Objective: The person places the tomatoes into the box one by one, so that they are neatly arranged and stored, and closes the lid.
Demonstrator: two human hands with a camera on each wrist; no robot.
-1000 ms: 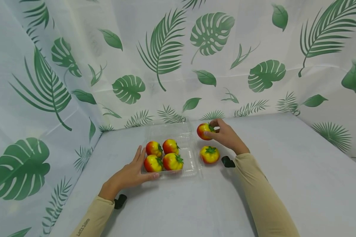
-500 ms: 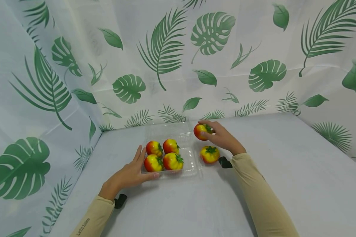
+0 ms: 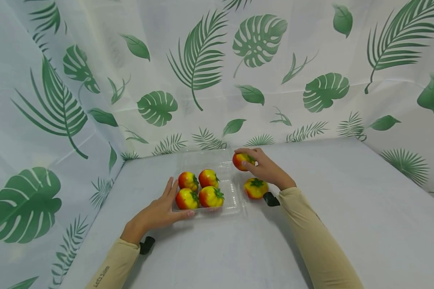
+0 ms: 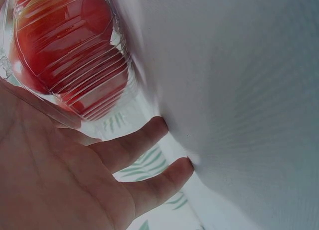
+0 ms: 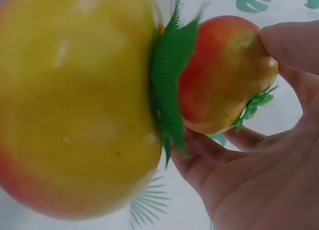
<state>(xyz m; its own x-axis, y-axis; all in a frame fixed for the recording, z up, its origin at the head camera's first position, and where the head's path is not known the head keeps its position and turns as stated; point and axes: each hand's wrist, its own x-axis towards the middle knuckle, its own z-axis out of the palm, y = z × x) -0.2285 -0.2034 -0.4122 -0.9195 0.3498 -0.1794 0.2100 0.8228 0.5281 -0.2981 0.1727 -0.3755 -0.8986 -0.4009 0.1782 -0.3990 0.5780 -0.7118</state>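
Note:
In the head view my right hand (image 3: 265, 165) pinches a red-and-yellow tomato (image 3: 239, 162) with a green leafy top, near the back right corner of a clear plastic clamshell box (image 3: 232, 196). The right wrist view shows this tomato (image 5: 224, 70) between thumb and fingers. Another tomato (image 3: 254, 189) rests on the table just right of the box and looms large in that wrist view. Several tomatoes (image 3: 210, 196) sit in the left part of the box. My left hand (image 3: 159, 212) lies along the box's left and front sides with straight fingers.
The box's clear lid (image 3: 204, 158) is folded back behind it on the pale table (image 3: 217, 253). A leaf-printed curtain (image 3: 202, 60) stands along the back and sides. A dark camera mount (image 3: 271, 199) protrudes beneath the right wrist, close to the loose tomato.
My right hand has moved slightly to the left with its tomato, closer to the box. The left hand and the tomatoes in the box have stayed put.

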